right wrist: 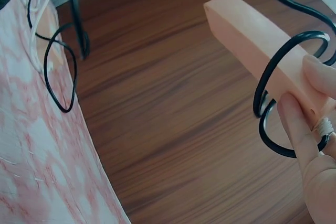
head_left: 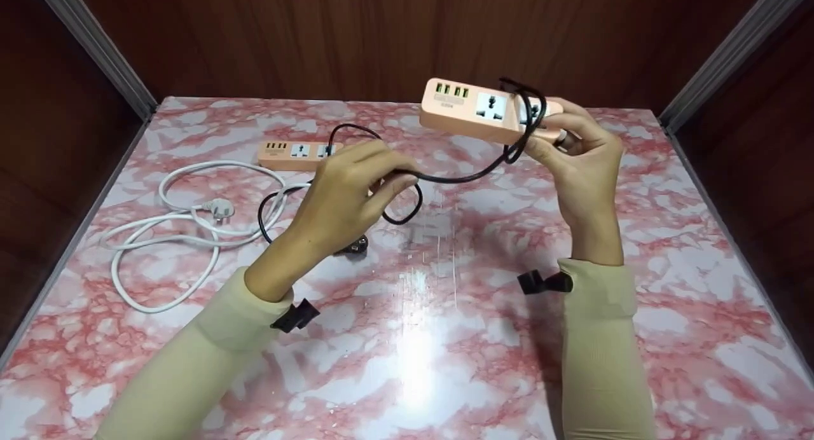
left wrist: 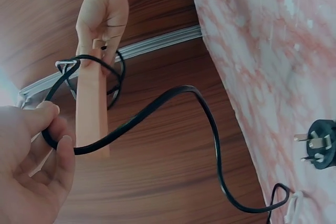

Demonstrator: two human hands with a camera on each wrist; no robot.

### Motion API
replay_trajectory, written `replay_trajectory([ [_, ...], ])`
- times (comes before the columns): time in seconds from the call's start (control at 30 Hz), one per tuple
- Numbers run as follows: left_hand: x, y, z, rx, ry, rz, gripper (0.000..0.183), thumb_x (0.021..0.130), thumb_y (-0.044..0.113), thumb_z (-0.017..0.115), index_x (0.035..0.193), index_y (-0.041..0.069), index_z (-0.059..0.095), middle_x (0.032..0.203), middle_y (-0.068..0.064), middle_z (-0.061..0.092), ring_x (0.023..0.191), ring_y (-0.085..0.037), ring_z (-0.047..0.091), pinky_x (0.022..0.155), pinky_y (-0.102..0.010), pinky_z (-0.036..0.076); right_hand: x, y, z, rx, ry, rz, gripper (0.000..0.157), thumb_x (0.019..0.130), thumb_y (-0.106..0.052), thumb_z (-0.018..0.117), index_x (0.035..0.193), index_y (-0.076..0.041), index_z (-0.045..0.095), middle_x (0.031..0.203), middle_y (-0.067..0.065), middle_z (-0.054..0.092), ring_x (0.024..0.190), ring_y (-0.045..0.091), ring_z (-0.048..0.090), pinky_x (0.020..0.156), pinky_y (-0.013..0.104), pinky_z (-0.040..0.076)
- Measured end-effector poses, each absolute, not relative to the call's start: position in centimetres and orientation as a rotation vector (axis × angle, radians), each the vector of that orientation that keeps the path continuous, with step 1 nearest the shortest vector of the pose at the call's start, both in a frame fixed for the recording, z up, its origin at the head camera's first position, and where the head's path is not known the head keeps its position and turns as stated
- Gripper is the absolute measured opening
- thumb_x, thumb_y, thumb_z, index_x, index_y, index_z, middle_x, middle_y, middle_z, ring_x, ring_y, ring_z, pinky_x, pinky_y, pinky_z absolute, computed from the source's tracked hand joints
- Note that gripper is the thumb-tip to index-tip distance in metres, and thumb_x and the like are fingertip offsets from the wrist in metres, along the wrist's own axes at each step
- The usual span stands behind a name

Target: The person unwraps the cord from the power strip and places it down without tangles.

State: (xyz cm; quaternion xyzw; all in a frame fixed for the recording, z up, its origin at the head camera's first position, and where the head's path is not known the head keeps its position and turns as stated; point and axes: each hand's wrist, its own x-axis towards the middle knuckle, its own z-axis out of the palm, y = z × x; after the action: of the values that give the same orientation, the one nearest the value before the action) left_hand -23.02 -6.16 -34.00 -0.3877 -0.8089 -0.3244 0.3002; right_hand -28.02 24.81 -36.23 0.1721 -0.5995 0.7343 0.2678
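Above the table, my right hand [head_left: 588,154] grips one end of a peach power strip [head_left: 467,119] with USB ports and white sockets. Its black cord [head_left: 455,179] loops around the strip near that hand. My left hand [head_left: 350,192] pinches the same cord between thumb and fingers, to the left of the strip. In the left wrist view the cord [left wrist: 152,111] runs from the fingers in a bend down toward the table. A black plug [left wrist: 321,144] lies on the tabletop; in the head view the left wrist partly hides it.
A second peach power strip [head_left: 276,157] lies on the table behind the left hand. A coiled white cord [head_left: 165,240] with a white plug [head_left: 219,208] spreads over the left side. Wooden panels [head_left: 407,39] stand around the marbled pink table [head_left: 496,364].
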Motion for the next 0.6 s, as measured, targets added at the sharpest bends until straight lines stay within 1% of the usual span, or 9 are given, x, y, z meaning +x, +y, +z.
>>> replay_trajectory([
  [0.17, -23.5, -6.3, -32.4, -0.991, -2.089, -0.909, 0.019, 0.105, 0.024, 0.069, 0.104, 0.009, 0.08, 0.088, -0.003, 0.071, 0.075, -0.012, 0.058, 0.067, -0.025, 0.047, -28.0, 24.8, -36.2, 0.44, -1.638, 1.971, 0.031, 0.073, 0.019, 0.088, 0.1, 0.019, 0.073, 0.127, 0.022, 0.069, 0.101, 0.026, 0.072, 0.08, 0.025, 0.059],
  [0.37, -24.5, -6.4, -30.2, -0.967, -2.006, -0.97, 0.022, 0.104, 0.026, 0.071, 0.104, 0.006, 0.079, 0.087, -0.007, 0.07, 0.073, -0.012, 0.057, 0.066, -0.023, 0.045, -27.9, 24.8, -36.2, 0.446, -1.655, 1.963, 0.031, 0.074, 0.02, 0.086, 0.101, 0.019, 0.073, 0.128, 0.022, 0.069, 0.1, 0.024, 0.073, 0.079, 0.025, 0.059],
  [0.47, -25.2, -6.5, -29.2, -0.94, -1.979, -0.99, 0.025, 0.103, 0.028, 0.07, 0.104, 0.005, 0.079, 0.087, -0.008, 0.071, 0.073, -0.012, 0.057, 0.067, -0.022, 0.045, -27.8, 24.7, -36.1, 0.432, -1.67, 1.968, 0.029, 0.074, 0.019, 0.087, 0.1, 0.018, 0.074, 0.128, 0.021, 0.069, 0.101, 0.027, 0.072, 0.081, 0.026, 0.058],
  [0.6, -26.2, -6.6, -27.9, -0.877, -1.981, -0.998, 0.03, 0.104, 0.033, 0.069, 0.103, 0.004, 0.079, 0.086, -0.008, 0.07, 0.074, -0.013, 0.055, 0.069, -0.024, 0.043, -27.8, 24.7, -36.0, 0.434, -1.695, 1.958, 0.03, 0.074, 0.016, 0.089, 0.1, 0.016, 0.075, 0.128, 0.021, 0.069, 0.106, 0.031, 0.071, 0.083, 0.029, 0.059],
])
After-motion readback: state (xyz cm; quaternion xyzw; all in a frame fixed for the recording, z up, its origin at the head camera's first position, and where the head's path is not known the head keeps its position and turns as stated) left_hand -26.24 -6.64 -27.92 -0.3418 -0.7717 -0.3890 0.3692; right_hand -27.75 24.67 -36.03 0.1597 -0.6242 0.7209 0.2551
